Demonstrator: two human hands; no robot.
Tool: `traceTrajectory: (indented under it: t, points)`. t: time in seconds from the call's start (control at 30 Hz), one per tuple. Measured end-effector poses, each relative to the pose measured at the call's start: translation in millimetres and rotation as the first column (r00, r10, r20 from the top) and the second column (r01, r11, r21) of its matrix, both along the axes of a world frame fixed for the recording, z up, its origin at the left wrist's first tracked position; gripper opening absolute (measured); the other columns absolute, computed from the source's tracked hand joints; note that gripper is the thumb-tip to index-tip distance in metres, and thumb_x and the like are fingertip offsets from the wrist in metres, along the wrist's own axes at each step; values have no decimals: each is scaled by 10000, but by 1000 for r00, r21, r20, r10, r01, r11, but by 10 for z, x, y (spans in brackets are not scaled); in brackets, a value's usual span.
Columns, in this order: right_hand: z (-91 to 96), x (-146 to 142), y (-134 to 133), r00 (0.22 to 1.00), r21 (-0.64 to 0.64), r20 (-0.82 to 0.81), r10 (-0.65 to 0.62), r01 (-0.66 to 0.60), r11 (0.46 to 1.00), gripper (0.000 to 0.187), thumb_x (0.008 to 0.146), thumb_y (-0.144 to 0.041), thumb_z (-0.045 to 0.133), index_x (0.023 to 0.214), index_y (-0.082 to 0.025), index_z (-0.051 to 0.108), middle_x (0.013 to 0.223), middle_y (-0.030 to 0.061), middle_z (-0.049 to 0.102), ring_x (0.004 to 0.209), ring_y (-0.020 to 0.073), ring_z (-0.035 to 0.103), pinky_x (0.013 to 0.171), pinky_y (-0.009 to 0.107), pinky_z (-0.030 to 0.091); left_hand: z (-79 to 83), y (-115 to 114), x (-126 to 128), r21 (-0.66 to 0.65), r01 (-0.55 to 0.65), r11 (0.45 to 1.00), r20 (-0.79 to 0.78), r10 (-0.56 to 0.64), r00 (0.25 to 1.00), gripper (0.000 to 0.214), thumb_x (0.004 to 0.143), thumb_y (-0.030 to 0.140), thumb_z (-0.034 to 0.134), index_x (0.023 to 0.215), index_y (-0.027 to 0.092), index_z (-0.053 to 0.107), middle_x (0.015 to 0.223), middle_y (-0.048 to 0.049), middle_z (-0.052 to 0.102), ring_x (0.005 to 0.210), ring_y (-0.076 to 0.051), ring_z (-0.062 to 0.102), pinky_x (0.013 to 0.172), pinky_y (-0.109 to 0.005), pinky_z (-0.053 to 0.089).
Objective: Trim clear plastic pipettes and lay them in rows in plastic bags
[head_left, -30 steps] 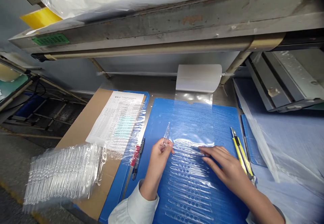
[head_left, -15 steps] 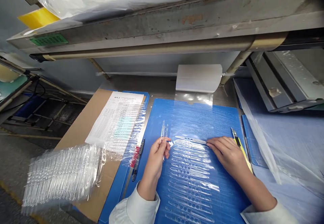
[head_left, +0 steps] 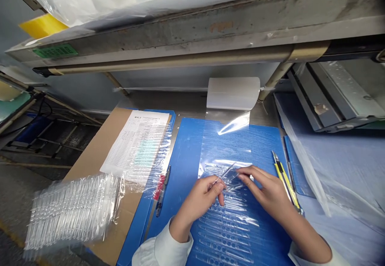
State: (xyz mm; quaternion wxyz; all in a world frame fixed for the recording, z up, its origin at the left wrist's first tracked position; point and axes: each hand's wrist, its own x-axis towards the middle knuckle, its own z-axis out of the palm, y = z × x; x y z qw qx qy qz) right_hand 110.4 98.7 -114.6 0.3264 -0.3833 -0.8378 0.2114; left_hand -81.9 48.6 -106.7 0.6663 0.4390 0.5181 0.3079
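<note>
Two hands, left hand (head_left: 200, 204) pinching a clear pipette (head_left: 226, 173), right hand (head_left: 269, 190) spread just beside it, above rows of packed pipettes (head_left: 225, 222) on a blue mat (head_left: 177, 186)

Factory packing bench: scuffed steel shelf (head_left: 180, 29), blue corrugated-plastic mat (head_left: 180, 158), printed log sheet (head_left: 135, 138) on cardboard (head_left: 87, 178), yellow utility knife (head_left: 284, 182), stacked clear plastic blister strips (head_left: 72, 214).

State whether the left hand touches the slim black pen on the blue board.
Apart: the head view shows blue board between the left hand and the slim black pen.
</note>
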Motion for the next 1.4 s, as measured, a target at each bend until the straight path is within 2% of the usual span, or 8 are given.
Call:
traceTrajectory:
  t: [0.2, 0.4, 0.57, 0.73, 0.93, 1.17, 1.3, 1.4]
  points:
    - [-15, 101, 19, 997, 51, 40, 68, -70, 996, 150, 897, -199, 469, 1023, -200, 550, 824, 33, 671, 752, 140, 643, 691, 254, 520, -56, 12, -26, -28, -125, 992, -6, 125, 992, 273, 853, 421, 456, 732, 179, 497, 526, 44, 457, 487, -94, 373, 498, -217, 297]
    - [-73, 104, 49, 980, 8, 112, 167, -168, 986, 117, 890, -157, 465, 888, -201, 574, 765, 24, 632, 711, 137, 603, 656, 264, 507, -82, 69, -26, 76, -180, 981, -99, 187, 977, 261, 873, 402, 415, 772, 183, 516, 532, 45, 477, 472, -100, 394, 506, -226, 311]
    - [-215, 147, 119, 993, 112, 121, 15, -28, 993, 121, 881, -169, 484, 844, -188, 598, 787, 46, 608, 747, 155, 571, 683, 292, 483, -104, 149, -130, 264, -456, 850, -270, 519, 811, 271, 900, 376, 378, 703, 200, 438, 592, 39, 471, 514, -99, 411, 541, -222, 321]
    - [-332, 180, 161, 987, 183, 127, -101, 77, 980, 133, 879, -178, 492, 818, -181, 610, 764, 45, 596, 730, 158, 553, 684, 294, 469, -149, 188, -223, 213, -533, 819, -166, 568, 806, 287, 884, 390, 405, 679, 192, 437, 582, 55, 400, 494, -88, 325, 510, -212, 279]
    - [-416, 196, 191, 973, 197, 193, -125, 86, 977, 168, 893, -194, 473, 806, -177, 616, 749, 43, 602, 724, 160, 544, 692, 295, 453, -219, 176, -190, 173, -433, 885, -151, 458, 876, 285, 870, 400, 420, 739, 164, 514, 615, 37, 457, 493, -88, 326, 492, -215, 264]
    - [-370, 195, 150, 957, 169, 256, -132, 91, 982, 168, 901, -255, 465, 925, -174, 610, 845, 63, 645, 783, 195, 562, 705, 345, 428, -134, 147, -133, 249, -195, 949, -340, 274, 900, 276, 894, 327, 371, 728, 165, 521, 580, 41, 437, 566, -119, 428, 576, -235, 315]
    - [-174, 101, 81, 990, 96, 135, 34, -48, 994, 222, 897, -208, 473, 1107, -191, 542, 961, 65, 648, 873, 176, 579, 772, 327, 461, -48, 136, -62, 233, 0, 973, -397, 95, 913, 262, 907, 301, 355, 734, 177, 508, 579, 44, 446, 551, -117, 438, 559, -235, 300]
    - [-83, 65, 71, 988, 80, 106, 114, -122, 989, 185, 895, -144, 457, 1044, -193, 556, 888, 47, 647, 806, 148, 579, 731, 285, 478, -4, 134, -26, 238, 70, 969, -375, 24, 927, 277, 916, 301, 343, 708, 186, 484, 579, 47, 428, 554, -114, 430, 558, -231, 301]
